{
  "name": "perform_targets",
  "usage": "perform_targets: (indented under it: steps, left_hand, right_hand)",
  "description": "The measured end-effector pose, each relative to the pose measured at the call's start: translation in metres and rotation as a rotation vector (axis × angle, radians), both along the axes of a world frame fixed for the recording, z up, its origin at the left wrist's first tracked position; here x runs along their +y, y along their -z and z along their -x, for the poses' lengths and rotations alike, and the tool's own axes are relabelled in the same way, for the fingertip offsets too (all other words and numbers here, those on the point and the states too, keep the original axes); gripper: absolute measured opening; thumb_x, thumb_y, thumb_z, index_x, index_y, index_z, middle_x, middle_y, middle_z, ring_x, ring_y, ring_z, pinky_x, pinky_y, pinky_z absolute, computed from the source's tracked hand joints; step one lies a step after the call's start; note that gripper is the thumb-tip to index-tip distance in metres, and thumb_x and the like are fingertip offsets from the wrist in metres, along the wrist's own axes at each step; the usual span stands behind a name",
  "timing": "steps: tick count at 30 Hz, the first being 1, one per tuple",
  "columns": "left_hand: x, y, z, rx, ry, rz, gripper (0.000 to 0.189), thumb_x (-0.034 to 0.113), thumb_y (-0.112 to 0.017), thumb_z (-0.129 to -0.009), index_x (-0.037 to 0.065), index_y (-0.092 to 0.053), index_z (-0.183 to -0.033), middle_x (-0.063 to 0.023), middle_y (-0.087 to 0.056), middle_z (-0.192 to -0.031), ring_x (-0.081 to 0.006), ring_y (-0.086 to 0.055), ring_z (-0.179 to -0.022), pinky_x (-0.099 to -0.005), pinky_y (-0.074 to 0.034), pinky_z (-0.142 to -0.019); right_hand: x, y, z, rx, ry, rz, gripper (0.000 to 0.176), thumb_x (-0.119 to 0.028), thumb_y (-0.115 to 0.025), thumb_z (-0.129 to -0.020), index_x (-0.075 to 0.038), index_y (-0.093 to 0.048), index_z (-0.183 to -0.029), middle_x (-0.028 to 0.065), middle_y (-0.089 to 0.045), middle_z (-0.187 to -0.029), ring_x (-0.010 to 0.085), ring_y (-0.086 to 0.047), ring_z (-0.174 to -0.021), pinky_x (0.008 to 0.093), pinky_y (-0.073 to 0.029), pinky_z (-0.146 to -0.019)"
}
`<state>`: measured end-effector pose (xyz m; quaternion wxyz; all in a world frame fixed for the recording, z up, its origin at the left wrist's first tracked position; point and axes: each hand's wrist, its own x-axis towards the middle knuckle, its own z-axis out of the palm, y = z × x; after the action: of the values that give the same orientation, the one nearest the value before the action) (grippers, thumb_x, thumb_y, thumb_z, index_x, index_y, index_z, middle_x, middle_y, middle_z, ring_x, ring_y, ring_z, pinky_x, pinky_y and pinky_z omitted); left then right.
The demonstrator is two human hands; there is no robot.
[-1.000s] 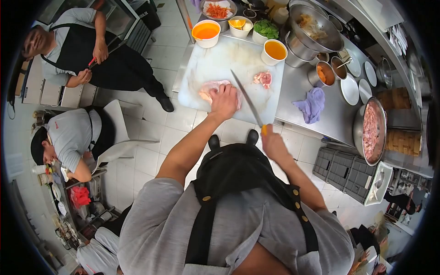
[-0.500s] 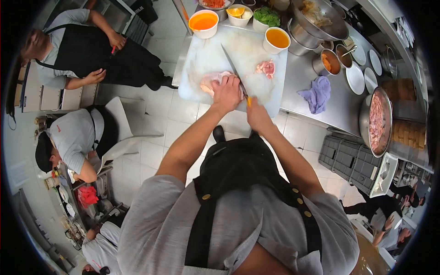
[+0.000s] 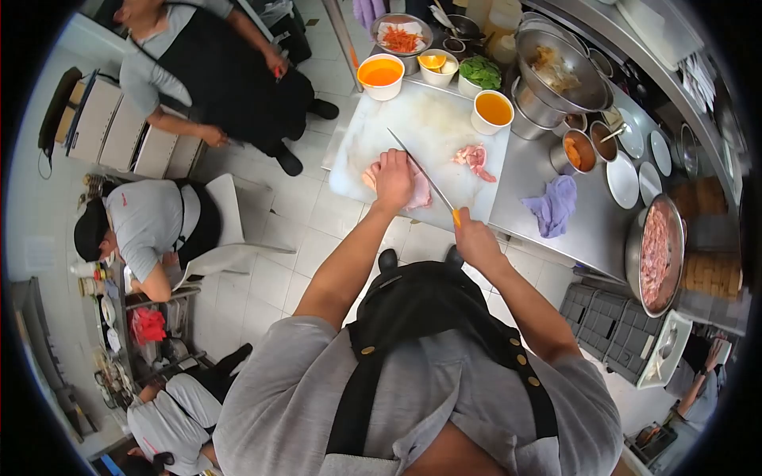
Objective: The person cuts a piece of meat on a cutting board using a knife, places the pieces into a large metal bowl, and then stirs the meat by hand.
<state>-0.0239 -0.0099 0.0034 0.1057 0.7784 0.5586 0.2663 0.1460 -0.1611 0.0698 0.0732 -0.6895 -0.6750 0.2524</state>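
My left hand point(image 3: 394, 181) presses down with curled fingers on a piece of raw chicken point(image 3: 418, 193), which lies near the front of a white cutting board point(image 3: 361, 163). The hand covers much of the meat, leaving pink flesh visible on its right and a pale edge on its left. In my right hand point(image 3: 478, 240) is the yellow handle of a long kitchen knife point(image 3: 421, 170). Its blade slants up and left across the board, right beside the chicken and my left fingers. Smaller raw meat pieces point(image 3: 474, 160) lie to the right on the board.
Along the board's far edge stand tubs of orange liquid point(image 3: 381, 77) and yellow liquid point(image 3: 493, 109), plus bowls of citrus point(image 3: 433, 63) and green leaves point(image 3: 481, 73). A purple cloth point(image 3: 553, 206) and a large bowl of cut meat point(image 3: 656, 254) are rightward. Co-workers point(image 3: 230, 75) are on the left.
The knife's tip has moved away from the smaller pieces' side little, while its handle sits lower right. Those pieces look more spread out. The view has shifted; a co-worker's hand has dropped.
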Motion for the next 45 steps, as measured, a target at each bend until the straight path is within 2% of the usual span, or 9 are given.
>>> perform_targets:
  steps: [5,13,19,21,23,26,35,41,45]
  left_hand:
    - [0.0,-0.003,-0.008,0.14,-0.025,0.068,0.021,0.011,-0.052,-0.081,0.008,-0.053,-0.102,-0.0076,-0.052,-0.105,-0.0247,-0.048,-0.105,-0.0426,-0.031,-0.087]
    - [0.003,-0.005,-0.011,0.163,-0.043,0.14,0.021,0.01,-0.048,-0.083,0.009,-0.052,-0.103,-0.0072,-0.052,-0.107,-0.0231,-0.048,-0.106,-0.0428,-0.03,-0.087]
    - [0.001,-0.005,-0.011,0.153,-0.07,0.143,0.022,0.01,-0.047,-0.083,0.007,-0.051,-0.104,-0.0092,-0.052,-0.107,-0.0253,-0.048,-0.107,-0.0438,-0.03,-0.089]
    - [0.001,-0.001,-0.009,0.145,-0.054,0.142,0.023,0.009,-0.048,-0.082,0.007,-0.05,-0.105,-0.0101,-0.052,-0.107,-0.0262,-0.047,-0.107,-0.0443,-0.03,-0.09]
    - [-0.005,0.009,-0.004,-0.083,0.001,-0.112,0.027,0.007,-0.053,-0.078,0.005,-0.05,-0.105,-0.0114,-0.051,-0.108,-0.0284,-0.047,-0.107,-0.0455,-0.03,-0.092]
    - [-0.014,0.015,0.007,-0.065,0.094,-0.2,0.026,0.01,-0.052,-0.079,0.007,-0.053,-0.105,-0.0097,-0.051,-0.107,-0.0255,-0.045,-0.11,-0.0441,-0.03,-0.093]
    - [-0.015,0.0,-0.002,0.198,0.161,-0.003,0.032,0.013,-0.059,-0.073,0.008,-0.054,-0.104,-0.0084,-0.051,-0.109,-0.0257,-0.046,-0.109,-0.0512,-0.029,-0.09]
    - [-0.016,-0.016,-0.004,0.233,0.176,0.051,0.03,0.017,-0.059,-0.075,0.009,-0.054,-0.103,-0.0074,-0.052,-0.109,-0.0244,-0.046,-0.108,-0.0521,-0.029,-0.09]
    - [-0.012,0.004,-0.003,0.252,0.148,-0.02,0.031,0.02,-0.063,-0.075,0.009,-0.054,-0.103,-0.0072,-0.052,-0.109,-0.0239,-0.046,-0.108,-0.0509,-0.029,-0.09]
  right_hand:
    - [-0.006,-0.018,-0.013,-0.057,-0.009,0.198,0.026,-0.01,-0.048,-0.089,0.003,-0.038,-0.109,0.03,-0.061,-0.074,0.0455,-0.063,-0.071,0.0533,-0.05,-0.064]
    - [0.091,0.053,0.01,0.171,-0.088,-0.064,0.031,-0.016,-0.048,-0.092,0.005,-0.036,-0.113,0.0339,-0.058,-0.071,0.0509,-0.059,-0.068,0.0576,-0.046,-0.06]
    - [-0.041,0.009,-0.061,-0.044,0.005,0.163,0.026,-0.017,-0.046,-0.093,0.001,-0.037,-0.111,0.031,-0.059,-0.07,0.0494,-0.06,-0.07,0.0587,-0.047,-0.062]
    - [-0.029,0.012,-0.064,-0.057,0.057,0.092,0.027,-0.016,-0.048,-0.092,0.001,-0.037,-0.11,0.0304,-0.059,-0.07,0.0488,-0.06,-0.069,0.0579,-0.047,-0.062]
    - [-0.023,0.004,-0.063,-0.075,0.104,0.022,0.028,-0.016,-0.05,-0.092,0.001,-0.037,-0.109,0.0299,-0.059,-0.069,0.0481,-0.06,-0.068,0.057,-0.048,-0.062]
    - [-0.022,-0.001,-0.032,0.068,0.046,-0.022,0.03,-0.016,-0.053,-0.09,0.002,-0.037,-0.108,0.031,-0.059,-0.069,0.0485,-0.06,-0.068,0.0556,-0.048,-0.063]
    - [-0.053,-0.021,0.004,0.054,0.092,0.218,0.036,-0.019,-0.053,-0.091,0.005,-0.036,-0.112,0.0343,-0.059,-0.072,0.049,-0.061,-0.067,0.057,-0.049,-0.06]
    - [0.053,0.047,0.035,0.144,0.106,-0.015,0.036,-0.018,-0.046,-0.093,0.007,-0.036,-0.118,0.0324,-0.06,-0.076,0.0506,-0.059,-0.071,0.0572,-0.048,-0.063]
    - [0.016,0.038,0.018,0.114,0.082,0.04,0.039,-0.014,-0.045,-0.092,0.007,-0.034,-0.122,0.0308,-0.061,-0.074,0.0496,-0.06,-0.068,0.0576,-0.048,-0.062]
